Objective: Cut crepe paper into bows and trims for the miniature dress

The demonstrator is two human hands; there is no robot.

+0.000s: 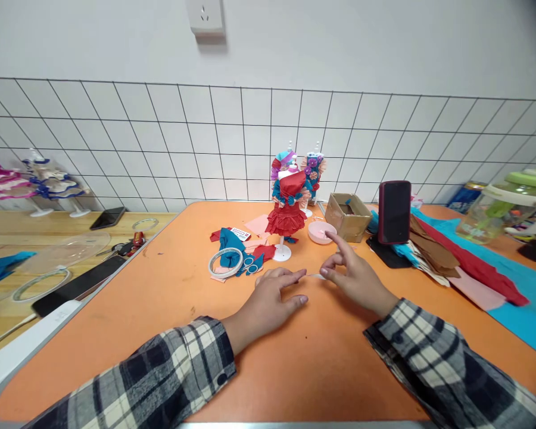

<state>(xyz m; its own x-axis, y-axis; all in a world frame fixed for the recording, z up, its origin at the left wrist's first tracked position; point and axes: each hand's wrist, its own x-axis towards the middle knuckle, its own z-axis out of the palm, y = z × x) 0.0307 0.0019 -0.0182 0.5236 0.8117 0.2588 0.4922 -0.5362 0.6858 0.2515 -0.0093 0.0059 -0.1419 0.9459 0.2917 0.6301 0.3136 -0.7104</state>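
Observation:
A thin whitish strip (316,276) spans the gap between my two hands, low over the orange table. My right hand (360,283) pinches its right end between thumb and a curled finger, with the index finger raised. My left hand (279,301) has its fingers stretched out and its thumb apart. Its fingertips are close to the strip's left end; whether they touch it I cannot tell. Just beyond the hands stands a small dress form in a red ruffled dress (286,217) with blue trim. A roll of tape (226,262) and scissors (250,265) lie on fabric scraps (232,241) to its left.
Behind the dress form are a pink round dish (321,232), a cardboard box (349,215) and another decorated form (313,173). A phone (393,213) stands upright at right, beside fabric strips (469,256) and a clear jug (486,214). Phones and dressed forms occupy the wooden surface at left.

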